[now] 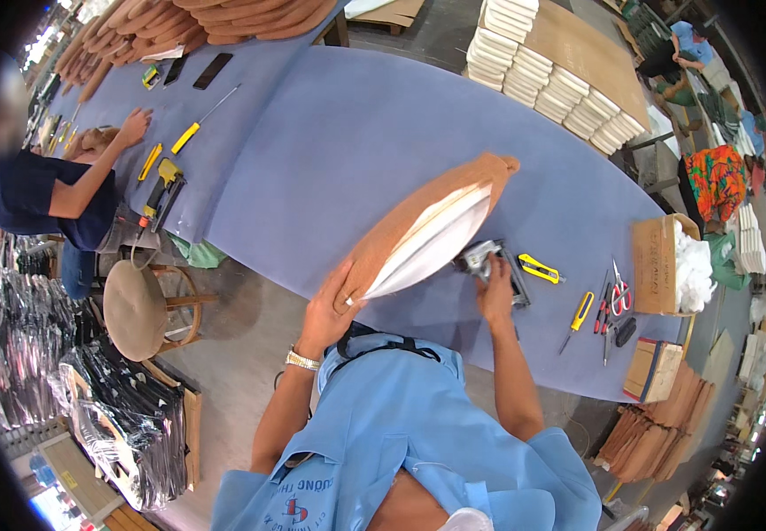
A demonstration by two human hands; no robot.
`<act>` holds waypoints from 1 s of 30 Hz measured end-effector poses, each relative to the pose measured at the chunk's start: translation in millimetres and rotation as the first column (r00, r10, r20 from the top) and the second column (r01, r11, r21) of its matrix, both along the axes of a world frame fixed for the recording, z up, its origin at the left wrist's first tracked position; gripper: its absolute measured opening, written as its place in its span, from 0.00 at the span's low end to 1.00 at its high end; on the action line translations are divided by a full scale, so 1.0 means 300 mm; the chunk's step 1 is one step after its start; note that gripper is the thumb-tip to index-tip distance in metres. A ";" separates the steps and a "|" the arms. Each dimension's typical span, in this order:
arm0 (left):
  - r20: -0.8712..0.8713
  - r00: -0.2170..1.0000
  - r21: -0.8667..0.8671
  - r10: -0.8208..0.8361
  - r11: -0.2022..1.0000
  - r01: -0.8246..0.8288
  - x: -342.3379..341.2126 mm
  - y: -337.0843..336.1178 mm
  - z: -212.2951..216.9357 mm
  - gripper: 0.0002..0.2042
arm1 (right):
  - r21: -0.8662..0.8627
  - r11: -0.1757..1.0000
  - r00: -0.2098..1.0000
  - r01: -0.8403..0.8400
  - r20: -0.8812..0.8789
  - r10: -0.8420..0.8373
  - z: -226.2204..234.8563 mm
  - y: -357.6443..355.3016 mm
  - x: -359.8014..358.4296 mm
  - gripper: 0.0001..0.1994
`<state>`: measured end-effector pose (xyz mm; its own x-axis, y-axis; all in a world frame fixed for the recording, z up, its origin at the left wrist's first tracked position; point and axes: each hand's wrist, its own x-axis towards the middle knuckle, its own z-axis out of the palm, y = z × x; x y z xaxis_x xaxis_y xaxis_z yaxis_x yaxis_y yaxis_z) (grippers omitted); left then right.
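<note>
My left hand (330, 308) is closed on the near end of a brown fabric-covered pad (418, 209). The pad is tipped up on its side above the blue-covered table, its white underside turned toward me. To the right of the pad, my right hand (495, 294) is wrapped round a black and silver staple gun (518, 281) at the table's near side. Part of that tool is hidden by my fingers. A yellow utility knife (540, 268) lies just right of it.
On the right lie a yellow screwdriver (581, 311), red-handled scissors (620, 297) and a cardboard box (655, 265) of white stuffing. White pads (525, 71) are stacked at the back. A co-worker (46, 190) sits left, near another staple gun (167, 184) and a round stool (135, 310).
</note>
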<state>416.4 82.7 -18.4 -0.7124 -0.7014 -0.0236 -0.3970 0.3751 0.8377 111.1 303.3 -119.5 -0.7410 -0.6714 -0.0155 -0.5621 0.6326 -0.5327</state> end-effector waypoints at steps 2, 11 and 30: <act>0.023 1.000 -0.041 -0.013 0.999 0.013 -0.001 0.014 -0.008 0.40 | 0.012 0.991 0.990 0.130 -0.065 -0.128 -0.053 -0.001 -0.104 0.37; 0.143 0.989 -0.108 -0.021 0.993 0.037 -0.021 0.084 0.008 0.41 | -0.149 0.931 0.943 0.332 0.021 -0.333 0.057 -0.009 -0.356 0.22; 0.144 0.989 -0.175 -0.014 0.984 0.040 -0.010 0.150 -0.061 0.41 | -0.321 0.918 0.971 0.235 0.115 -0.208 0.351 -0.269 -0.308 0.17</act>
<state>413.5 127.6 -36.7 -0.7296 -0.6838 -0.0029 -0.4947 0.5248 0.6927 18.8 222.6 -14.2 -0.8766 -0.4671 0.1157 -0.3769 0.5171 -0.7685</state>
